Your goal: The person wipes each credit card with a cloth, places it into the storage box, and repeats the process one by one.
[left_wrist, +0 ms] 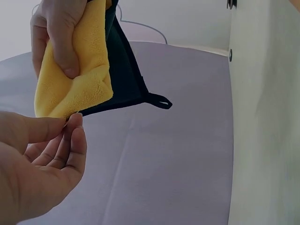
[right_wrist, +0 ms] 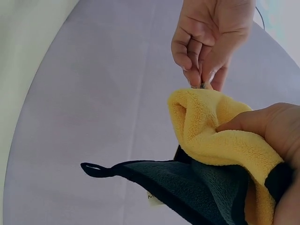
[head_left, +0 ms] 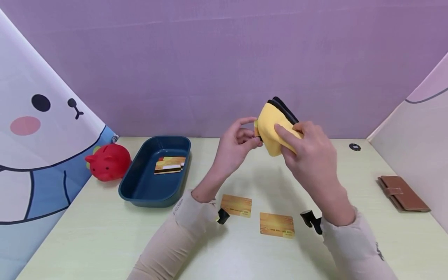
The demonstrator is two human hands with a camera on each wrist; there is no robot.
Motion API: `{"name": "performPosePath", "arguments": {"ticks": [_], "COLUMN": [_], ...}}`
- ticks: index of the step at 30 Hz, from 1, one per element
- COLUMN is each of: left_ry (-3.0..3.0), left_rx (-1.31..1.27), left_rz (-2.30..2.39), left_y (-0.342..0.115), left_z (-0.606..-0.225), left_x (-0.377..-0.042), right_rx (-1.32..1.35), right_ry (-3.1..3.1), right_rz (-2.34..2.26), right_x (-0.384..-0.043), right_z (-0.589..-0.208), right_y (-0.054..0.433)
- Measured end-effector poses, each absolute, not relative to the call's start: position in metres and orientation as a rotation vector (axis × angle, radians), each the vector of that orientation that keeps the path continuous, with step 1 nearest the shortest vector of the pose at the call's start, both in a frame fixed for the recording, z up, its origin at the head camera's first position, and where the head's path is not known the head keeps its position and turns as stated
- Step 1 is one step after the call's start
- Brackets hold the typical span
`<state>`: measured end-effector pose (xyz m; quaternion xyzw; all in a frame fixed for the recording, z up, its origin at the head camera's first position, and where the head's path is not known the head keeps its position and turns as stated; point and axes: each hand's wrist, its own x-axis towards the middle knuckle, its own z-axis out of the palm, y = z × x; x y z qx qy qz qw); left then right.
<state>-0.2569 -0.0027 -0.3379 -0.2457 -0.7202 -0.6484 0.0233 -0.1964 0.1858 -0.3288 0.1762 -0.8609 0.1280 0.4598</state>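
My right hand grips a folded cloth, plush yellow on one side and dark green with black edging on the other. Its thumb presses into the yellow pile. From the cloth's left side peeks the edge of a gold card, pinched between the thumb and fingers of my left hand; the cloth covers the rest. Both hands are raised above the table. In the left wrist view, a dark loop hangs from the cloth's corner. Below lie two gold cards, one to the left and one to the right.
A blue tray holding several cards stands at the left, beside a red piggy bank. Toward the right are a brown wallet and a black round chip. Purple fabric hangs behind the table.
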Motion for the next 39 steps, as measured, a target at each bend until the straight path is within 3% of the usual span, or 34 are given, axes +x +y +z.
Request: {"name": "performPosePath", "arguments": {"ticks": [24, 39], "left_ry": [-2.105, -2.252], "left_rx": [-0.754, -0.712], "left_rz": [-2.143, -1.902], "left_y": [-0.021, -0.008], "left_z": [-0.322, -0.333], "left_x": [-0.261, -0.259], "right_rx": [0.147, 0.303], "right_ry": [-2.165, -2.109], "right_rz": [0.403, 0.410], "right_x": [-0.201, -0.190], "right_z": [-0.324, -0.318], "right_y": [0.225, 0.200]}}
